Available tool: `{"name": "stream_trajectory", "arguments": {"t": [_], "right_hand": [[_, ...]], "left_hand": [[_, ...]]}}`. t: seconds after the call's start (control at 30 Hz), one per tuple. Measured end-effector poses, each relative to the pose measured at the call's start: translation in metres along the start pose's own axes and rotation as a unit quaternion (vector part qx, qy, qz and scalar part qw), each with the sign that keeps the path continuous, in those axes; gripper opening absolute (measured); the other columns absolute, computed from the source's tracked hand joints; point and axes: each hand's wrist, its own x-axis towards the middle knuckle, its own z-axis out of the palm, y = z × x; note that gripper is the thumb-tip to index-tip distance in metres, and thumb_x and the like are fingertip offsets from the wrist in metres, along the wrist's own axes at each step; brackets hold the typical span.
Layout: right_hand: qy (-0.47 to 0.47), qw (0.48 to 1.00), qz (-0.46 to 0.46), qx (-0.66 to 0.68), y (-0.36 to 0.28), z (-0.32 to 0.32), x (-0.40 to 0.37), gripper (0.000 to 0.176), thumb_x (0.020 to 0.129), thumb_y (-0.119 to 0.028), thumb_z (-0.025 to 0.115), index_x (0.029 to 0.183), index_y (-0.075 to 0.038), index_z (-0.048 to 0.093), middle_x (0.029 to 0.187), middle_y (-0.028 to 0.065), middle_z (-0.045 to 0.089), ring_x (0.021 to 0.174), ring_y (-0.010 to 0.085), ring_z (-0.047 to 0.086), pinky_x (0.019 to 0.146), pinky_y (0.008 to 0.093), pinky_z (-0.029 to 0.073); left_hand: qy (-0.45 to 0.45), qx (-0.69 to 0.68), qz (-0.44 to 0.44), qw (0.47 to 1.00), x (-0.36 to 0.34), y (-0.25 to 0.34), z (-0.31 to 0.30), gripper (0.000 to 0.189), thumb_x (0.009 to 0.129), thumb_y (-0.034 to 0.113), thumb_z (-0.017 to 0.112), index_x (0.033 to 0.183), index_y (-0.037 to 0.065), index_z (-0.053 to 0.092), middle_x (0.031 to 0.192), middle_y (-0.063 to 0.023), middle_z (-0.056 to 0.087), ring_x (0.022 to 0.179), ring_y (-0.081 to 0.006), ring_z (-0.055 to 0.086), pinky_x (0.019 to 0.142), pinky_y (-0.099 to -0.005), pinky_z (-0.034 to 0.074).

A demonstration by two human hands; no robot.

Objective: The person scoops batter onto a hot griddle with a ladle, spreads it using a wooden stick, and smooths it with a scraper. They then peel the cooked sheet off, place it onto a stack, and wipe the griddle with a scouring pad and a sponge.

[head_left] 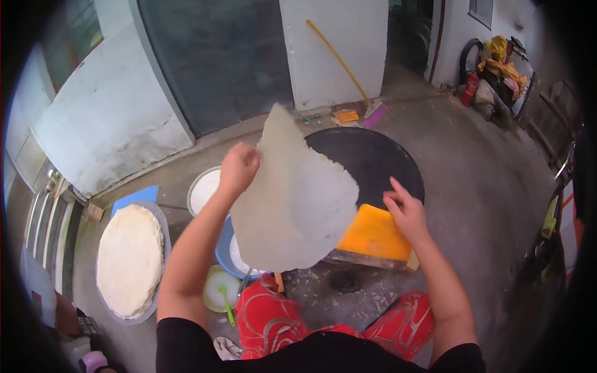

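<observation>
My left hand [240, 166] is closed on the upper left edge of a large, thin, pale pancake [298, 202], which hangs upright in front of me. My right hand [404, 211] has its index finger stretched out and the others partly bent, with nothing in it. It hovers over a yellow sheet [375, 233] at the front of a round black griddle [379, 158]. Part of the griddle is hidden behind the pancake. To my left lies a stack of pale pancakes [129, 261] on a round board [166, 239].
Beside my left knee are a blue basin [225, 252] and a bowl [213, 301] with a green spoon [227, 304]. A bowl of white powder [204, 189] stands behind them. A broom [341, 59] leans on the far wall, and a red extinguisher [469, 88] stands at the back right.
</observation>
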Motion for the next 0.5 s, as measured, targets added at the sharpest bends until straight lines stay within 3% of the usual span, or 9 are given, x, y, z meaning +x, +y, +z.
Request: {"name": "stream_trajectory", "arguments": {"t": [0.13, 0.27, 0.37, 0.47, 0.5], "right_hand": [[0.094, 0.977, -0.160, -0.108, -0.048, 0.036, 0.056, 0.073, 0.068, -0.019, 0.072, 0.132, -0.010, 0.036, 0.116, 0.0182, 0.054, 0.102, 0.0301, 0.056, 0.083, 0.0336, 0.045], [0.163, 0.959, -0.194, -0.123, -0.102, 0.067, 0.098, 0.073, 0.068, -0.018, 0.072, 0.131, -0.013, 0.036, 0.121, 0.0168, 0.051, 0.108, 0.0301, 0.052, 0.087, 0.0356, 0.043], [0.097, 0.961, -0.242, -0.091, -0.125, 0.094, 0.118, 0.068, 0.068, -0.016, 0.072, 0.128, -0.014, 0.041, 0.125, 0.0135, 0.049, 0.108, 0.0302, 0.051, 0.088, 0.0354, 0.043], [-0.074, 0.970, -0.213, -0.087, -0.145, 0.130, 0.130, 0.025, 0.073, -0.018, 0.065, 0.097, -0.010, 0.062, 0.096, 0.0125, 0.062, 0.089, 0.0311, 0.058, 0.075, 0.0377, 0.045], [-0.087, 0.968, -0.219, -0.082, -0.159, 0.143, 0.130, 0.025, 0.073, -0.018, 0.065, 0.097, -0.010, 0.062, 0.096, 0.0125, 0.062, 0.089, 0.0311, 0.058, 0.075, 0.0377, 0.045]], "left_hand": [[-0.010, -0.078, 0.070, 0.994, -0.002, 0.043, -0.101, 0.009, 0.076, 0.004, 0.057, 0.081, -0.002, 0.055, 0.077, -0.0084, 0.051, 0.069, -0.0188, 0.051, 0.060, -0.0277, 0.041], [0.028, -0.095, 0.087, 0.991, -0.031, 0.036, -0.175, 0.005, 0.077, 0.002, 0.056, 0.078, -0.003, 0.053, 0.077, -0.0031, 0.051, 0.070, -0.0121, 0.048, 0.060, -0.0241, 0.039], [0.028, -0.088, 0.046, 0.995, -0.053, 0.005, -0.212, 0.006, 0.078, 0.002, 0.056, 0.081, -0.002, 0.055, 0.078, -0.0028, 0.053, 0.072, -0.0118, 0.049, 0.066, -0.0239, 0.040], [0.070, -0.045, -0.021, 0.996, -0.068, -0.045, -0.229, 0.007, 0.078, 0.004, 0.057, 0.082, -0.002, 0.057, 0.078, -0.0041, 0.054, 0.074, -0.0137, 0.051, 0.069, -0.0248, 0.040], [0.097, 0.020, -0.013, 0.995, -0.071, -0.078, -0.234, 0.009, 0.077, 0.007, 0.059, 0.083, 0.000, 0.058, 0.082, -0.0059, 0.057, 0.076, -0.0197, 0.054, 0.070, -0.0280, 0.041]]}}
